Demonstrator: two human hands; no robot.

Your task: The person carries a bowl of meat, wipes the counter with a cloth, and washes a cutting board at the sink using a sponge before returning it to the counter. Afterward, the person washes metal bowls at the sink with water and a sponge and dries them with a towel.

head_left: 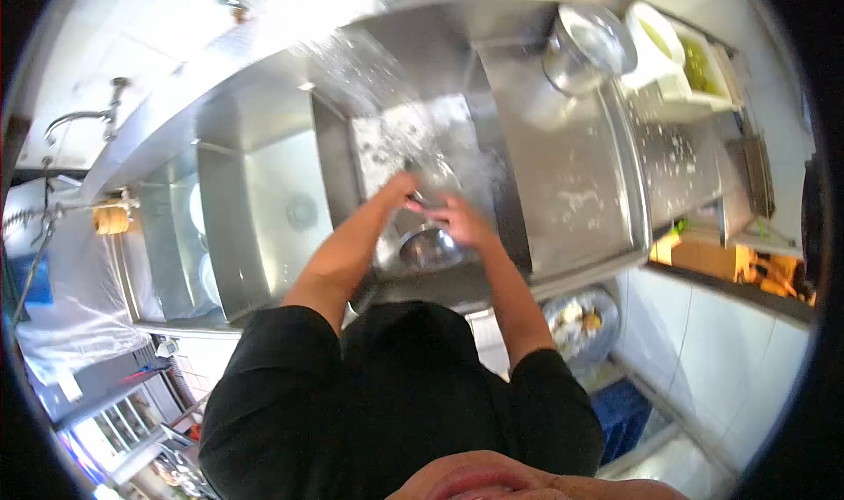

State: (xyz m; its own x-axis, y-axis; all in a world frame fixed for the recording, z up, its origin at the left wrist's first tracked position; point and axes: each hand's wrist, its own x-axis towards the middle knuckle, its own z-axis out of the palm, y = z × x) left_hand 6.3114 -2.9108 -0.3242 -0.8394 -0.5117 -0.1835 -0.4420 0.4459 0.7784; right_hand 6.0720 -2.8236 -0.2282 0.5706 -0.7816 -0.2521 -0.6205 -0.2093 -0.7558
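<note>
Both hands are close together over the right-hand sink basin [400,276], in a spray of water [426,140]. My left hand [403,188] is closed, its fingers curled around something dark and thin that blur and splashing hide. My right hand [459,219] is closed as well, its fingertips close to the left hand; what they pinch is too blurred to name. Just below the hands, a shiny metal bowl [431,248] sits in the basin near its front wall.
A steel drainboard [563,166] lies to the right, with a large metal pot [573,69] at its back. White containers [655,47] stand beyond it. Further basins are on the left, one holding white plates [208,276]. A bin with food scraps [580,324] stands below right.
</note>
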